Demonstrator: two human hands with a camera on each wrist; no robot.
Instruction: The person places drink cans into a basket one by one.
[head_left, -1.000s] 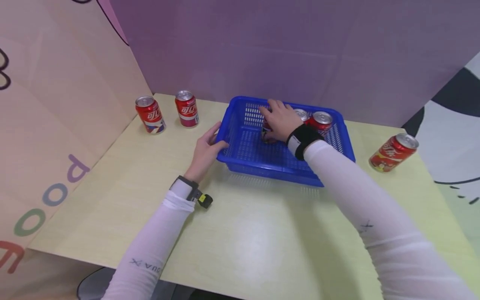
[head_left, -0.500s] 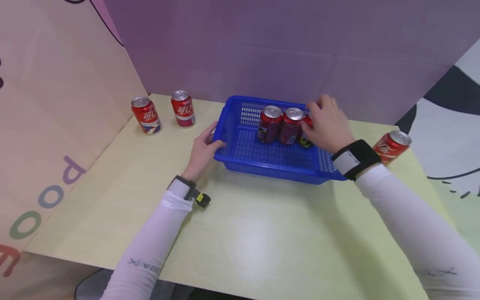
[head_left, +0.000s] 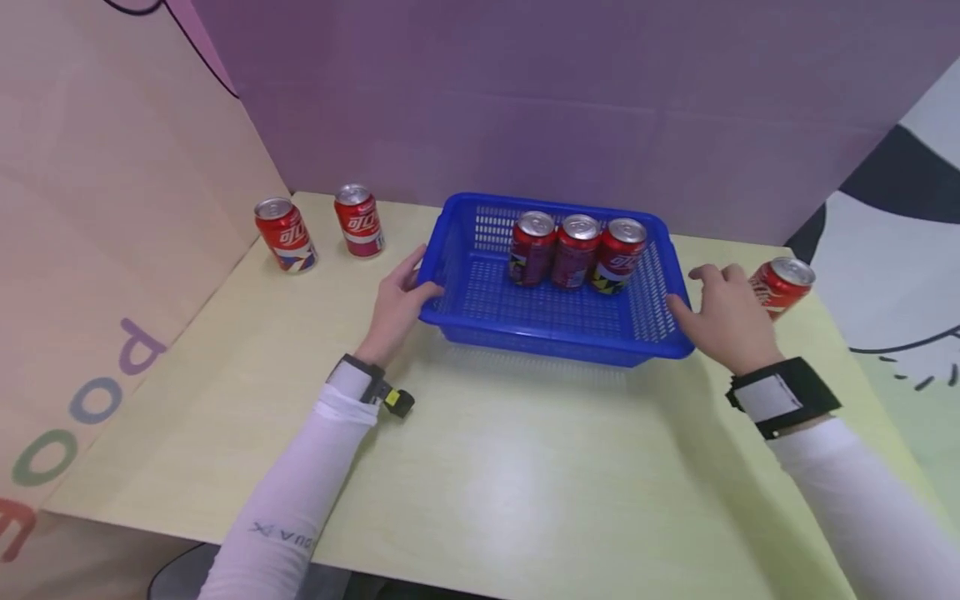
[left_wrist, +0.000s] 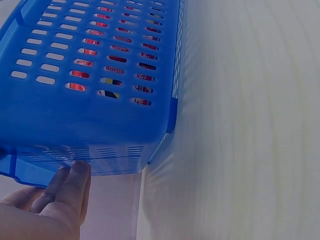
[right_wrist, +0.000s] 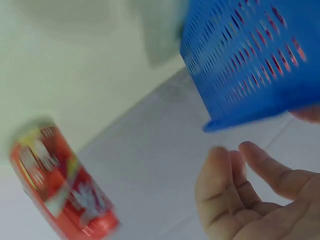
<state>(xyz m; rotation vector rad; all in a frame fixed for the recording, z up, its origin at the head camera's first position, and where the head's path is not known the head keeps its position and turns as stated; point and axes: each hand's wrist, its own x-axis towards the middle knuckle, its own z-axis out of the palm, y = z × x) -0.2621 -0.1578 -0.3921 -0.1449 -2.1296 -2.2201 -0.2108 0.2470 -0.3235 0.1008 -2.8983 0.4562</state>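
A blue plastic basket (head_left: 555,332) stands on the table with three red soda cans upright in a row inside, a left can (head_left: 533,248), a middle can (head_left: 576,252) and a right can (head_left: 618,255). My left hand (head_left: 393,312) grips the basket's left rim, thumb on top and fingers on the outside, seen from below in the left wrist view. Beside the right rim hovers my right hand (head_left: 731,321), its thumb at the rim and its fingers spread apart from it. Another red can (head_left: 783,286), partly hidden behind that hand, stands to the right.
Two more red cans, an outer can (head_left: 286,235) and an inner can (head_left: 360,221), stand at the table's back left. A purple wall panel (head_left: 480,108) rises right behind the basket. The light table (head_left: 480,467) ends at its front edge.
My right hand has left the cans, moving right and out of the basket to its right rim. The three cans now stand fully visible in a row. My left hand stays at the left rim.
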